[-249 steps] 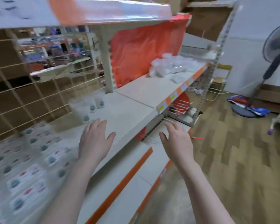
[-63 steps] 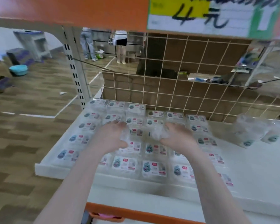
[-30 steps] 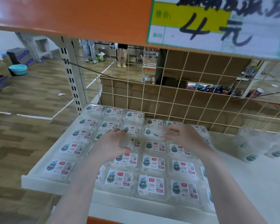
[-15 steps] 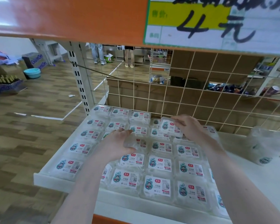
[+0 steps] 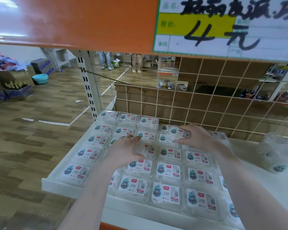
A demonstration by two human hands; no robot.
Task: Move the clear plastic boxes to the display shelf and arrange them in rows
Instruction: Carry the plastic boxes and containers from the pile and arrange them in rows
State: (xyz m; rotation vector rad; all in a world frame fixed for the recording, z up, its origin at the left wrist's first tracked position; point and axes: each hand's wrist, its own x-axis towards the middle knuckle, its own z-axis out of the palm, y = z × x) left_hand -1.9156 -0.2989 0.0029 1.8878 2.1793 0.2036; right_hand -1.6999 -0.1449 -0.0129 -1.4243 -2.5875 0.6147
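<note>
The clear plastic boxes (image 5: 168, 193) are flat, square and see-through, each topped by a white label with a teal cartoon figure, a small red badge, a QR code and a barcode; the fine print is too small to read. They lie flat in close rows on the white display shelf (image 5: 60, 182), filling the space under and around both hands, from the front lip nearest the person back to the wire grid (image 5: 198, 100) beyond the fingertips. About thirty labels show, roughly six rows deep and five or six across; the arms hide some, so an exact count cannot be given.

The left hand (image 5: 125, 151) lies palm down on a box in the middle rows, fingers spread and lightly bent over it, the thumb along its near edge. The right hand (image 5: 195, 137), further back, holds one box (image 5: 177, 131) tilted above the row, fingers curled over its far edge and thumb beneath.

Right of the right hand, a crumpled clear bag (image 5: 278, 151) with more such boxes rests on the shelf. Above the hands, the orange shelf edge carries a price tag (image 5: 223, 27) with "4元" handwritten on yellow.
</note>
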